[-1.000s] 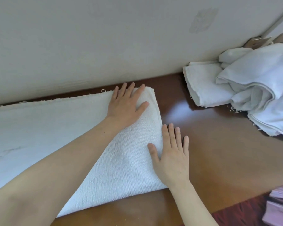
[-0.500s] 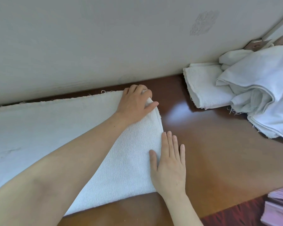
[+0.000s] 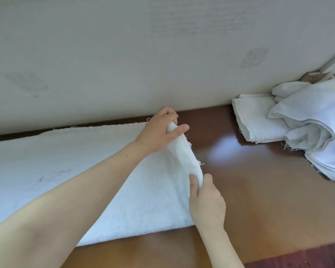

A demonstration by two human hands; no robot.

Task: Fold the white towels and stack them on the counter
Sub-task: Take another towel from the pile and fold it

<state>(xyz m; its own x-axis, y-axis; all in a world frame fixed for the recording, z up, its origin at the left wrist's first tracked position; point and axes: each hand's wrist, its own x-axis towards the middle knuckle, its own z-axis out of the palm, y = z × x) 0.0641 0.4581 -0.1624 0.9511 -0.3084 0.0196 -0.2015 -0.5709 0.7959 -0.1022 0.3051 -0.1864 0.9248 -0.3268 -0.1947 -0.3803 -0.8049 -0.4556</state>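
A long white towel lies folded lengthwise on the brown wooden counter, running off the left edge of the view. My left hand pinches the far corner of its right end between thumb and curled fingers. My right hand grips the near corner of the same end, thumb on top. The right end is lifted off the counter between my two hands.
A pile of loose white towels sits at the right against the pale wall, with one folded towel at its left. The counter's front edge runs along the bottom right.
Both hands went from lying flat on the towel's right end to gripping its two corners. The end now rises off the counter.
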